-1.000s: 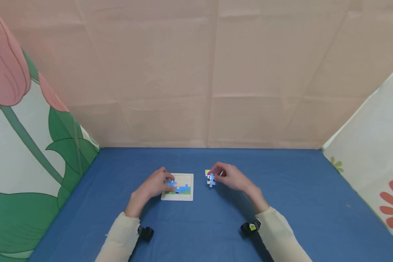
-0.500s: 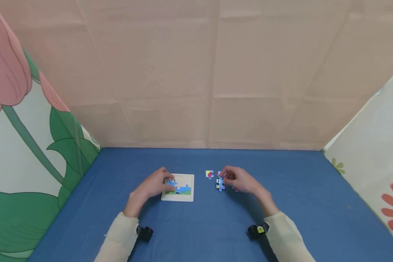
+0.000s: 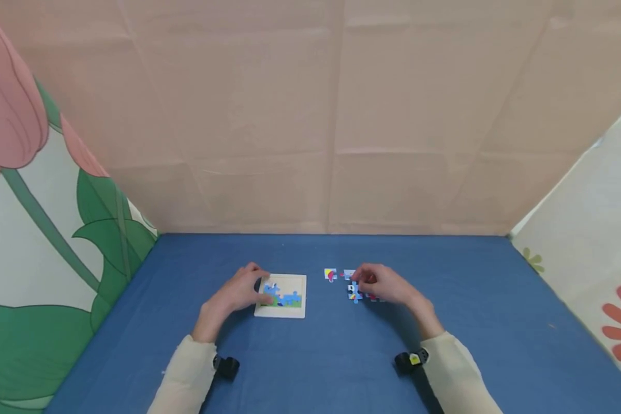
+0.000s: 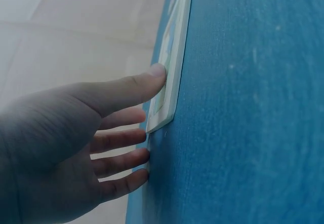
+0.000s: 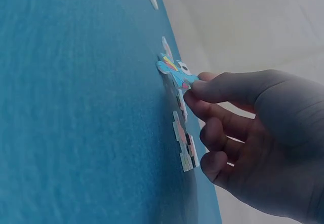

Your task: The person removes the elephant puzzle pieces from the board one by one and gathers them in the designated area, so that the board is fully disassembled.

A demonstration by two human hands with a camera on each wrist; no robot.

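Note:
My right hand pinches a blue jigsaw piece between thumb and fingertips. In the right wrist view this piece is lifted and tilted above the cloth, showing an eye shape and a yellow-pink stripe. At the left side of a pale wooden puzzle tray, my left hand has its thumb by the tray's edge, with the fingers loosely extended. Blue and green pieces fill the lower part of that tray. The left wrist view shows the thumb against the tray frame and the other fingers spread below.
A loose yellow-and-pink piece lies right of the tray. Another loose piece is beside it, and more pieces lie under the right hand, partly hidden. Blue cloth covers the table, with a beige backdrop behind.
My right hand has moved right with the blue piece, away from the yellow-and-pink piece and uncovering another. My left hand has shifted slightly left, its fingers spreading and revealing more of the tray.

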